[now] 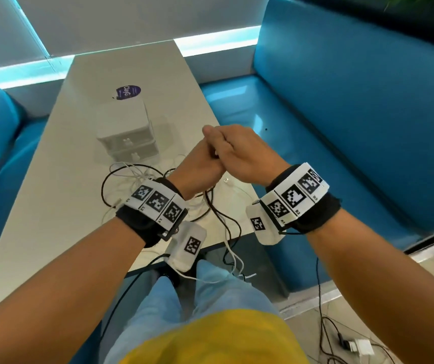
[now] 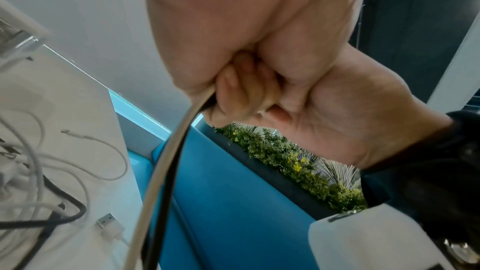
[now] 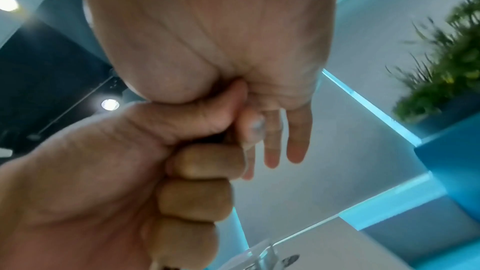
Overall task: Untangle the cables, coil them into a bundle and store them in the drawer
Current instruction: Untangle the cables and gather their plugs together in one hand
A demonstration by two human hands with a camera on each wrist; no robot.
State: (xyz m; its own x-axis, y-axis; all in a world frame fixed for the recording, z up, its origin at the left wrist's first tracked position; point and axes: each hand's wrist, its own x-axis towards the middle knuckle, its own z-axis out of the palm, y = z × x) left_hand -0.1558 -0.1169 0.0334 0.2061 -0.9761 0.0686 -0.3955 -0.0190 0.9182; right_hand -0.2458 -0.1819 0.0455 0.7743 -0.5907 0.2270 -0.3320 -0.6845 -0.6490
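While both hands are raised together above the near end of the table (image 1: 40, 206), the left hand (image 1: 197, 169) is clenched in a fist around two strands of the cables (image 1: 137, 177), one pale and one dark. The left wrist view shows those strands (image 2: 168, 161) leaving the bottom of the fist and dropping toward the table edge; the head view hides this behind the knuckles. The right hand (image 1: 239, 156) lies against the left, fingers mostly straight and loosely extended, tips pointing away. Whether it pinches anything cannot be told, as the contact point is hidden in all three views.

Going left to right on the table: a white drawer unit (image 1: 126, 135) with both drawers closed, a purple round sticker (image 1: 128, 92) behind it, then the tangled heap of white and black cable just in front of the unit, partly covered by the left wrist. Some strands hang over the near table edge onto the person's lap. The left wrist view alone shows a loose USB plug (image 2: 109, 223) lying beside the heap. Blue bench seats (image 1: 355, 114) flank the table.
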